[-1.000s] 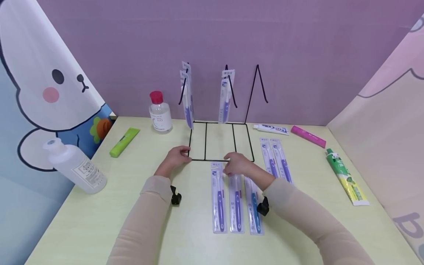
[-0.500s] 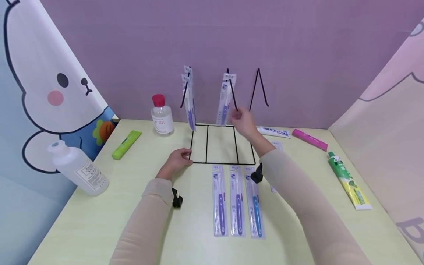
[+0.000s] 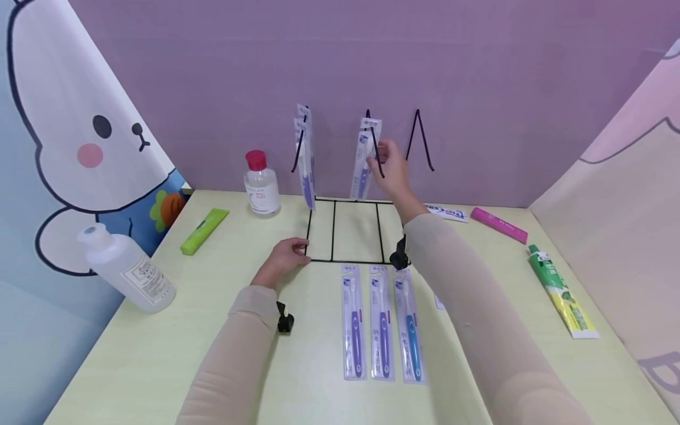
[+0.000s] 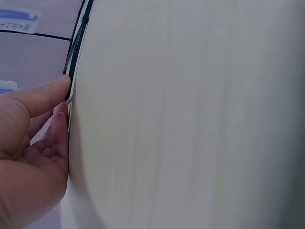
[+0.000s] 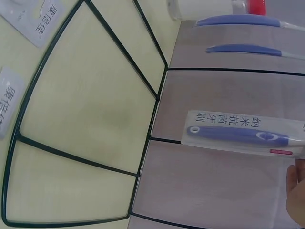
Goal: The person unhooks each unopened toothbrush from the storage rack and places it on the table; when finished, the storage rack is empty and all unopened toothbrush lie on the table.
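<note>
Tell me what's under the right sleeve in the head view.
A sliver of packaging shows beside the right sleeve; its remainder is covered. The sleeve also hides part of the rack.

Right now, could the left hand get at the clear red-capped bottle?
Probably yes: in the head view only bare tabletop shows between the left hand and the clear red-capped bottle. The hand would likely need to let go of the black wire rack first.
</note>
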